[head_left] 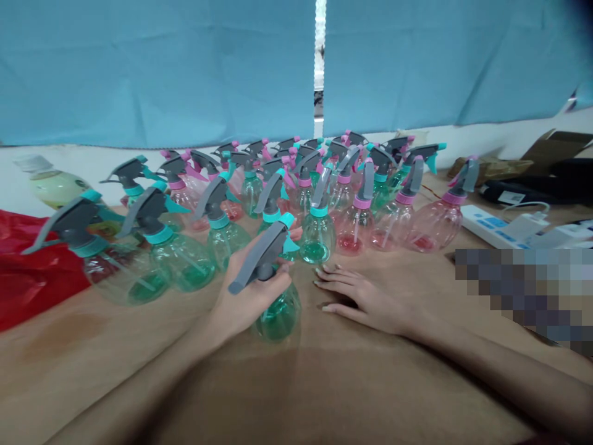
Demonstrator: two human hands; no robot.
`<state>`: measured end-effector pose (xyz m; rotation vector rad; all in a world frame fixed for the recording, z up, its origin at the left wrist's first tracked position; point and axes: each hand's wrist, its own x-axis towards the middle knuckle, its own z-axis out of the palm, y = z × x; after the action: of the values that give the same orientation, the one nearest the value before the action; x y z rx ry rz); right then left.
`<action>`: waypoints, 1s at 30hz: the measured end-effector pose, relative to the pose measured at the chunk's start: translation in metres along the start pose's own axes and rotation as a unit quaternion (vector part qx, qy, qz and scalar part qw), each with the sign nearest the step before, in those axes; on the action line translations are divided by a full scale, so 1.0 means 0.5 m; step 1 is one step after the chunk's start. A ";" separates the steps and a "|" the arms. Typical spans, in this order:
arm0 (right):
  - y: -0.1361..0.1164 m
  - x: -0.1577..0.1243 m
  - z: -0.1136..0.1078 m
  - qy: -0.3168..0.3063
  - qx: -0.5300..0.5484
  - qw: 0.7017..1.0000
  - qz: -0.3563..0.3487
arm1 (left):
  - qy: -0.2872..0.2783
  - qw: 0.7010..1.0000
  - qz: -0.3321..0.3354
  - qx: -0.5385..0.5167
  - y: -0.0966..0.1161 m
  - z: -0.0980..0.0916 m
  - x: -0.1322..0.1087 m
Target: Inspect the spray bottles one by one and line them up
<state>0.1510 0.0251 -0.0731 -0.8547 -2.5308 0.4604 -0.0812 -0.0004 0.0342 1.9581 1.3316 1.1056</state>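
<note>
My left hand (245, 296) is wrapped round the neck of a green spray bottle (278, 312) with a grey trigger head and teal collar, standing on the brown table (324, 383) in front of me. My right hand (359, 293) lies flat on the table just right of that bottle, fingers stretched out, holding nothing. Behind both hands stand several more spray bottles: green ones (317, 238) with teal collars and pink ones (438, 219) with pink collars, all upright.
A red plastic bag (28, 272) lies at the left edge, with a yellowish bottle (55, 185) behind it. A white power strip (509, 228) and dark items sit at the right. A blue curtain (162, 68) hangs behind the table.
</note>
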 end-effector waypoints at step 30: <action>-0.004 0.001 -0.002 -0.009 -0.014 1.000 0.008 | 0.013 1.000 -0.018 0.018 0.007 0.004 0.001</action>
<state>0.1503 0.0243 -0.0710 -0.8860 -2.5552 0.4404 -0.0774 -0.0012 0.0361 1.9447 1.4040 1.1018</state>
